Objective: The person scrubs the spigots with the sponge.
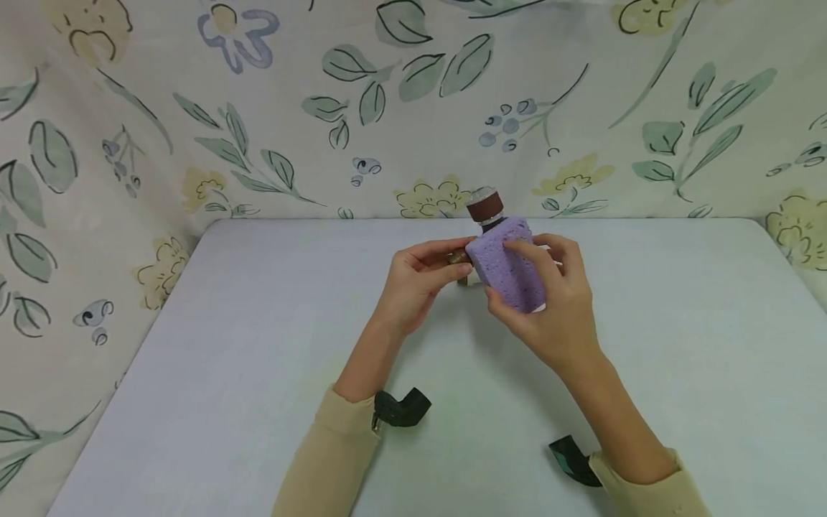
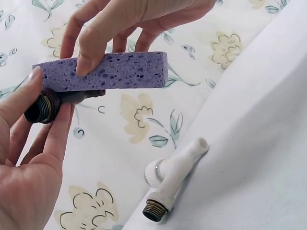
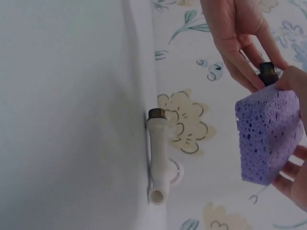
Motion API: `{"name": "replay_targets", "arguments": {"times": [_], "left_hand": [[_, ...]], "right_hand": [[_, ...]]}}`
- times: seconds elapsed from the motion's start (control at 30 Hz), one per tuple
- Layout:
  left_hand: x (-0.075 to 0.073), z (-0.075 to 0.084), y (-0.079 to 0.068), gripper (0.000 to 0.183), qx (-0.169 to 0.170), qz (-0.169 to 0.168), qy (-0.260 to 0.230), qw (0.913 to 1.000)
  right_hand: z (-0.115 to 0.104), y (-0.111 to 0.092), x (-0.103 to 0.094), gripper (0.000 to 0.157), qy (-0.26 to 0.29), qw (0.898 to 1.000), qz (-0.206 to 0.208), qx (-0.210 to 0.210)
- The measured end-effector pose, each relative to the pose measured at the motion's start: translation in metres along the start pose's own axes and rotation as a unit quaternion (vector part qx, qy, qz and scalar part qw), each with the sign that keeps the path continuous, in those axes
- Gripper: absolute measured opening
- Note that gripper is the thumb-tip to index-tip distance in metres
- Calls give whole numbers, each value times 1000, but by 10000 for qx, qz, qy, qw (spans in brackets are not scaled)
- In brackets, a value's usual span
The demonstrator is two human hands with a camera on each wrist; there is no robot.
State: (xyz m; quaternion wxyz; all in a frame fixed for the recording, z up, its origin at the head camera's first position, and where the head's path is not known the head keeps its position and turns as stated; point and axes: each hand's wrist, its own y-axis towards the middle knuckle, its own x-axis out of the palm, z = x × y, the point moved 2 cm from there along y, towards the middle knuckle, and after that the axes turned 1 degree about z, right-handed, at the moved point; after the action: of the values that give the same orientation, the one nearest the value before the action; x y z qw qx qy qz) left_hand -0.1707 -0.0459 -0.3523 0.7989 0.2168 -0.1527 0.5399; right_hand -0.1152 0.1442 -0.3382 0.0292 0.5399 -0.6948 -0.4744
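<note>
My left hand pinches a dark tap by its threaded end, thumb on one side and fingers on the other. The tap's knob, with a dark red band, sticks up past the sponge. A purple sponge is gripped in my right hand, thumb on one edge and fingers on the other. Its broad face lies along the tap and hides most of the body in the head view. Both hands hold these above the table, near its far edge.
A white tap with a brass threaded end lies on the white table close to the far edge, mostly behind the sponge in the head view. Floral cloth hangs behind the table. Black straps with camera mounts sit at both wrists.
</note>
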Motion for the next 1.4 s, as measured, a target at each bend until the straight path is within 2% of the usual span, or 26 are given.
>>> {"name": "replay_targets", "arguments": {"times": [0.13, 0.27, 0.37, 0.47, 0.67, 0.77, 0.9, 1.0, 1.17, 1.3, 1.4], "left_hand": [[2, 0, -1, 47, -73, -27, -59, 10000], [5, 2, -1, 45, -245, 304, 6, 9992], [5, 3, -1, 31, -375, 551, 135, 9977], [2, 5, -2, 20, -379, 593, 241, 9972], [-2, 8, -1, 46, -290, 270, 353, 9986], [-5, 8, 1, 45, -243, 234, 498, 9982], [-8, 6, 2, 44, -145, 273, 841, 9960], [-7, 6, 2, 45, -73, 176, 1157, 9931], [-4, 8, 2, 46, 73, 77, 1483, 9889], [-5, 11, 0, 44, 142, 252, 1468, 9887], [-5, 11, 0, 44, 69, 275, 1393, 9898]], "right_hand": [[2, 2, -4, 54, 171, 9997, -136, 109], [5, 4, -9, 55, 431, 9978, -416, 297], [5, 6, -12, 55, 601, 9951, -679, 401], [4, 8, -15, 54, 757, 9907, -986, 560], [4, 10, -19, 54, 918, 9820, -1475, 746], [4, 10, -20, 53, 1019, 9801, -1496, 818], [4, 9, -20, 56, 1243, 9779, -1309, 1053], [1, 8, -20, 57, 1299, 9777, -1207, 1127], [-3, 9, -20, 52, 1254, 9772, -1449, 909], [-1, 9, -23, 49, 1268, 9753, -1637, 768], [-1, 9, -23, 49, 1318, 9747, -1662, 705]]}}
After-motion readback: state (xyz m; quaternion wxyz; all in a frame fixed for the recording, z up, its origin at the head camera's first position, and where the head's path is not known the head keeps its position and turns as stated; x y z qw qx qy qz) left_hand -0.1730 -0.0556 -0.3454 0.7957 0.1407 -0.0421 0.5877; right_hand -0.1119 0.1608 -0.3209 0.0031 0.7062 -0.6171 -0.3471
